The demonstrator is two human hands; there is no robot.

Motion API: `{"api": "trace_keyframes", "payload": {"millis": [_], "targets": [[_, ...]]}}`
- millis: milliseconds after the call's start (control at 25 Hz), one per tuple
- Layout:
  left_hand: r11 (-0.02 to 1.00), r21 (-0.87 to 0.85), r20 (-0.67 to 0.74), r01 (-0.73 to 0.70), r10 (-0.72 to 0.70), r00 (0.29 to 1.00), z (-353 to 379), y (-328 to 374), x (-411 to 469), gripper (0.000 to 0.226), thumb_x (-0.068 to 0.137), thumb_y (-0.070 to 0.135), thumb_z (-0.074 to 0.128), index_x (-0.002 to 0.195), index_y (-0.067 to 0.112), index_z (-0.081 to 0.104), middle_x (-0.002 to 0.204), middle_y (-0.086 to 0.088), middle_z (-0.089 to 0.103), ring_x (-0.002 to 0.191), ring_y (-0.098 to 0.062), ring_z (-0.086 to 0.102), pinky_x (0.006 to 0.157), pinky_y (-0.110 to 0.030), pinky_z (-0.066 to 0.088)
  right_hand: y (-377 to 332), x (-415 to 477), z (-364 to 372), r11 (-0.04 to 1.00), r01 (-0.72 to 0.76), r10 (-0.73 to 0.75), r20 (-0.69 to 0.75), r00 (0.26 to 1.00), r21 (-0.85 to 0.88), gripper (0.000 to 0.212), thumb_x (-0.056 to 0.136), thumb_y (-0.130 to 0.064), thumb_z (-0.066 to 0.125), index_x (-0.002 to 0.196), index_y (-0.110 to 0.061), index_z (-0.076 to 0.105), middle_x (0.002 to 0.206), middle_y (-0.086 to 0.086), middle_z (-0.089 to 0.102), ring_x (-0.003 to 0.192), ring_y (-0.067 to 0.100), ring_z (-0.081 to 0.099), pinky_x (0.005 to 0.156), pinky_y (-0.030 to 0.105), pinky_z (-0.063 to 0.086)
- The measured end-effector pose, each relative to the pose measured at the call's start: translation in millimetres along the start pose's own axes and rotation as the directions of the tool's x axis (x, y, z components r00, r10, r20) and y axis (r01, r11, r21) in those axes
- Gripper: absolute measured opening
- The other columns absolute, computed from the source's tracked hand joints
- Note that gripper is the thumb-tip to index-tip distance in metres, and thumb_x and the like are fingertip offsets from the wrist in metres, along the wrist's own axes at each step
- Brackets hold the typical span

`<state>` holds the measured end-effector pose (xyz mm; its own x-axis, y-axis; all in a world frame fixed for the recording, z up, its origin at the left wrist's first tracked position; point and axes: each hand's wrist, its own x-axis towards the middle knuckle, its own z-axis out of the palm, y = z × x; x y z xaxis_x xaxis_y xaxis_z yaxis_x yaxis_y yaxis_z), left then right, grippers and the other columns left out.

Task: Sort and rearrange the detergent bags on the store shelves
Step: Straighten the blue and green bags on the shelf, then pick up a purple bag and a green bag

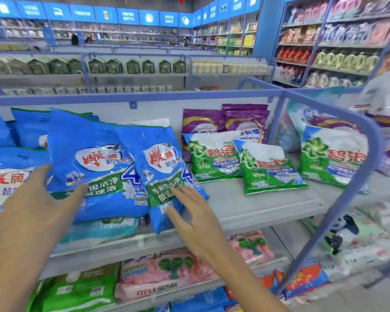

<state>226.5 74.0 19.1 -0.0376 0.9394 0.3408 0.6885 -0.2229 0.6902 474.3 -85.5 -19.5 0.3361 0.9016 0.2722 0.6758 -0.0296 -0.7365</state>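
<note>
1. Lying at the centre of the frame, the narrow blue bag (pixel 160 172) has its long axis running almost straight up the picture, with the top tipped a little to the left. Its lower end pokes past the front lip of the shelf (pixel 257 206).
2. At the lower centre, the right grip (pixel 198 221) sits below and to the right of that bag's middle. Its fingers are straight and laid flat on the bag's bottom part (wide, enclosing nothing).
3. At the lower left, the left grip (pixel 36 206) is also spread wide and holds nothing. Its thumb tip touches the wide blue bag (pixel 92 163), which the narrow bag partly overlaps along its right edge.
4. The right grip is plainly the nearer one, as the wide bag lies between the left grip and the narrow bag.
5. My judgement is that a push along the long axis would seat the narrow bag back on the shelf. Bare shelf lies to its right, before the green-and-white bags (pixel 214 158).
</note>
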Motion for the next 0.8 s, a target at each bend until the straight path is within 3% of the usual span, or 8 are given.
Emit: {"api": "trace_keyframes", "payload": {"millis": [120, 200, 360, 600, 800], "targets": [[0.997, -0.036, -0.133, -0.074, 0.069, 0.989, 3.1, 54.7, -50.8, 0.084, 0.069, 0.067, 0.057, 0.141, 0.026, 0.042, 0.148, -0.011, 0.048, 0.139, -0.033, 0.043, 0.114, -0.057, 0.037, 21.0, -24.9, -37.2, 1.0, -0.016, 0.016, -0.024, 1.0, -0.022, 0.053, 0.104, -0.041, 0.053, 0.155, -0.031, 0.041, 0.152, -0.024, 0.034, 0.139, -0.013, 0.017, 0.119, 0.007, 0.01], [0.99, -0.042, -0.123, -0.136, 0.13, 0.984, 12.5, 94.4, -93.0, 0.064, 0.081, 0.053, 0.067, 0.135, 0.024, 0.054, 0.145, -0.012, 0.052, 0.135, -0.034, 0.046, 0.113, -0.053, 0.039, 40.3, -45.3, -68.9, 0.997, -0.065, 0.064, -0.041, 0.997, -0.032, 0.053, 0.105, -0.041, 0.052, 0.156, -0.032, 0.039, 0.153, -0.024, 0.032, 0.137, -0.015, 0.015, 0.111, -0.001, 0.003], [0.962, -0.035, 0.013, -0.271, 0.272, 0.962, 55.9, 151.5, -172.3, 0.05, 0.084, 0.028, 0.078, 0.13, 0.013, 0.064, 0.13, -0.014, 0.066, 0.12, -0.037, 0.06, 0.101, -0.051, 0.046, 87.5, -93.7, -141.2, 0.985, -0.167, 0.162, -0.115, 0.98, -0.036, 0.052, 0.104, -0.047, 0.048, 0.154, -0.034, 0.039, 0.16, -0.016, 0.034, 0.148, -0.001, 0.023, 0.12, 0.023, 0.02], [0.911, -0.048, 0.27, -0.41, 0.407, 0.873, 133.9, 197.3, -262.8, 0.048, 0.085, 0.038, 0.069, 0.13, 0.021, 0.065, 0.131, -0.003, 0.067, 0.121, -0.028, 0.061, 0.1, -0.044, 0.05, 146.6, -172.1, -228.1, 0.964, -0.247, 0.217, -0.24, 0.946, -0.103, 0.045, 0.104, -0.049, 0.047, 0.148, -0.036, 0.045, 0.144, -0.025, 0.041, 0.142, 0.002, 0.034, 0.114, 0.026, 0.03], [0.865, -0.128, 0.415, -0.485, 0.49, 0.766, 181.0, 250.2, -321.9, 0.05, 0.087, 0.042, 0.064, 0.134, 0.026, 0.063, 0.131, 0.006, 0.066, 0.122, -0.019, 0.06, 0.1, -0.037, 0.049, 188.8, -220.1, -281.3, 0.924, -0.37, 0.323, -0.321, 0.89, -0.096, 0.047, 0.103, -0.052, 0.047, 0.147, -0.035, 0.048, 0.15, -0.016, 0.046, 0.14, 0.006, 0.04, 0.113, 0.03, 0.037]]}}
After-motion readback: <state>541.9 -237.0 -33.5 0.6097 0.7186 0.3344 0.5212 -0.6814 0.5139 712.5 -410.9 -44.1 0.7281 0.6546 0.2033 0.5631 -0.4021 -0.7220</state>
